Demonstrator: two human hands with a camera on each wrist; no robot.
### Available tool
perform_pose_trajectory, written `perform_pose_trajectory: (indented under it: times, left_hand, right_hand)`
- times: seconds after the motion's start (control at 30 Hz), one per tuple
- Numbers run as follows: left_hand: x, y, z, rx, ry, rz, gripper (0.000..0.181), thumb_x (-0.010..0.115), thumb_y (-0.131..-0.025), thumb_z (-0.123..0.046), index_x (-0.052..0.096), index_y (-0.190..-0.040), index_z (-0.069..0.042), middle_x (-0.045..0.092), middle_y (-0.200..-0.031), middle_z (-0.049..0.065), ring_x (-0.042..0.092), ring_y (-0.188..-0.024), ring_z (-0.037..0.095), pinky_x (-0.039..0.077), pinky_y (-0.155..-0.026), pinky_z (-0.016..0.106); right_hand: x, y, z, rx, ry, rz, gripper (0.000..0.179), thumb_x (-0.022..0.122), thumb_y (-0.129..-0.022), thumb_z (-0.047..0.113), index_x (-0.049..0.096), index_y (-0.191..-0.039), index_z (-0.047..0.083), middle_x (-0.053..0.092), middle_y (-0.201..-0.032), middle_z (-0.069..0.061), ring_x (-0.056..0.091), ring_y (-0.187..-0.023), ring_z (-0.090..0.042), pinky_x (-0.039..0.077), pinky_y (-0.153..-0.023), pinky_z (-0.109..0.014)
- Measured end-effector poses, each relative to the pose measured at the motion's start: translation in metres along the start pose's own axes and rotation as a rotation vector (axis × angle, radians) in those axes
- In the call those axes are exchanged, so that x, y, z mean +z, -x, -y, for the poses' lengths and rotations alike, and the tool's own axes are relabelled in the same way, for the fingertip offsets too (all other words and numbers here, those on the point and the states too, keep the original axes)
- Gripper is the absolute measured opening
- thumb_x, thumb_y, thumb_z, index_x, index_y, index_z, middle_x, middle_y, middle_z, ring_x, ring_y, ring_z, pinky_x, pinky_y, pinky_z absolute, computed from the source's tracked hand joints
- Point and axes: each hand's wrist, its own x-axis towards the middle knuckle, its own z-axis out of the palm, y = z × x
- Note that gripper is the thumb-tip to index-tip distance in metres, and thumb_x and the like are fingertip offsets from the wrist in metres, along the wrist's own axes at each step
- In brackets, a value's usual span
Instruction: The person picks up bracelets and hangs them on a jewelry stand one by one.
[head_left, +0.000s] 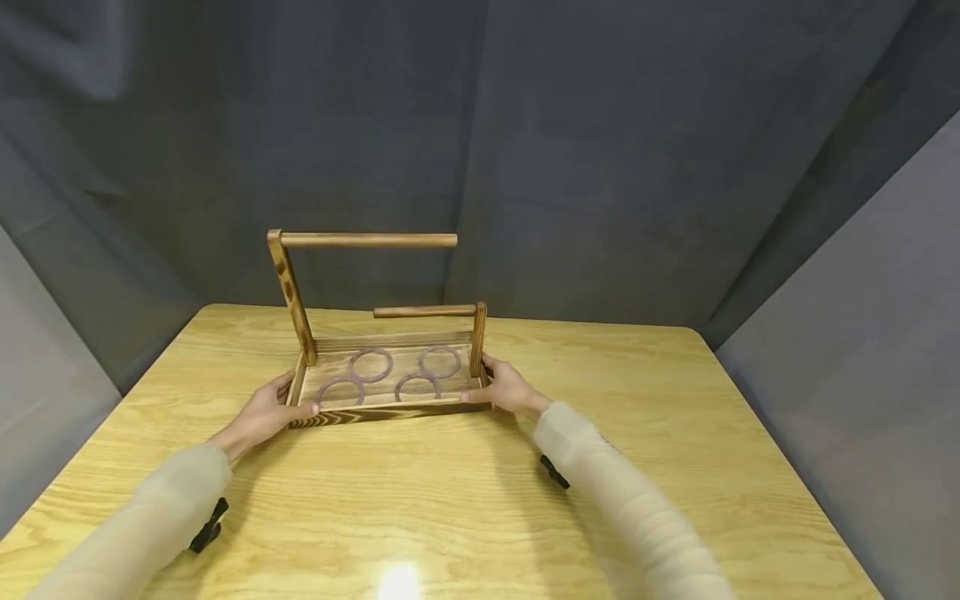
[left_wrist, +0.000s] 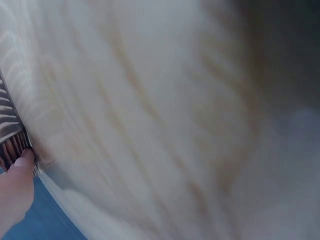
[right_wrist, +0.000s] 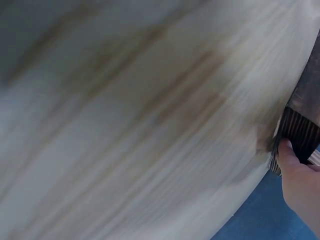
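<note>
A shallow wooden tray [head_left: 390, 412] with dark grain sits on the table in the head view. Several grey rings [head_left: 371, 365] show on its floor. From its left end rises a tall post [head_left: 294, 292] with a long rod [head_left: 367, 240] reaching right. A shorter post [head_left: 478, 337] at the right end carries a lower rod [head_left: 423, 311] reaching left. My left hand [head_left: 262, 412] grips the tray's left end, thumb over the front rim. The right end is held by my right hand [head_left: 512, 390], thumb at the front corner. Both wrist views show the thumbs against the striped wood.
The pale wooden table [head_left: 420, 500] extends around the tray. Dark cloth [head_left: 585, 167] hangs behind its back edge, with light grey panels at both sides. A black strap shows under each light sleeve [head_left: 622, 492].
</note>
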Motion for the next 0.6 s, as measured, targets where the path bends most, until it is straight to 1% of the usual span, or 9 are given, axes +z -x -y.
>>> perform_pose_trajectory:
  times: [0.1, 0.23, 0.33, 0.43, 0.6]
  left_hand:
    - [0.0020, -0.0009, -0.0022, 0.012, 0.014, 0.001, 0.097, 0.064, -0.086, -0.030, -0.005, -0.145, 0.004, 0.008, -0.147, 0.034, 0.016, -0.133, 0.048, 0.029, -0.104, 0.056]
    - [0.0042, -0.0010, -0.0039, 0.000, 0.006, 0.003, 0.096, 0.064, -0.087, -0.030, -0.005, -0.145, 0.004, 0.007, -0.147, 0.033, 0.015, -0.134, 0.047, 0.028, -0.105, 0.055]
    - [0.0037, -0.0010, -0.0026, -0.011, 0.001, 0.006, 0.095, 0.062, -0.088, -0.030, -0.006, -0.145, 0.004, 0.002, -0.148, 0.031, 0.011, -0.135, 0.047, 0.024, -0.107, 0.055]
    - [0.0015, -0.0005, 0.0000, -0.015, -0.003, 0.009, 0.093, 0.061, -0.089, -0.029, -0.006, -0.145, 0.003, -0.001, -0.149, 0.030, 0.008, -0.136, 0.047, 0.021, -0.108, 0.056]
    - [-0.0003, 0.0013, 0.0005, -0.017, 0.004, 0.002, 0.094, 0.061, -0.088, -0.028, -0.007, -0.145, 0.003, -0.001, -0.149, 0.030, 0.009, -0.135, 0.047, 0.022, -0.108, 0.056]
  right_hand:
    - [-0.0035, 0.0003, 0.0009, 0.003, 0.015, 0.001, 0.091, 0.073, -0.078, 0.017, 0.015, -0.147, 0.004, 0.025, -0.149, -0.018, 0.027, -0.136, -0.032, 0.030, -0.108, -0.043]
    - [-0.0060, 0.0035, 0.0026, 0.029, 0.042, 0.015, 0.092, 0.072, -0.079, 0.020, 0.012, -0.147, 0.005, 0.023, -0.149, -0.018, 0.026, -0.136, -0.032, 0.031, -0.108, -0.044]
    - [-0.0057, 0.0043, 0.0027, 0.043, 0.034, 0.021, 0.092, 0.072, -0.079, 0.020, 0.012, -0.148, 0.006, 0.023, -0.150, -0.017, 0.025, -0.137, -0.031, 0.030, -0.108, -0.044]
    - [-0.0041, 0.0023, 0.0027, 0.037, 0.024, 0.021, 0.092, 0.072, -0.079, 0.020, 0.013, -0.147, 0.005, 0.024, -0.149, -0.018, 0.024, -0.137, -0.031, 0.030, -0.108, -0.044]
    - [-0.0015, -0.0009, 0.0028, 0.036, 0.020, 0.010, 0.092, 0.074, -0.077, 0.018, 0.015, -0.147, 0.003, 0.027, -0.148, -0.018, 0.026, -0.136, -0.031, 0.028, -0.109, -0.042]
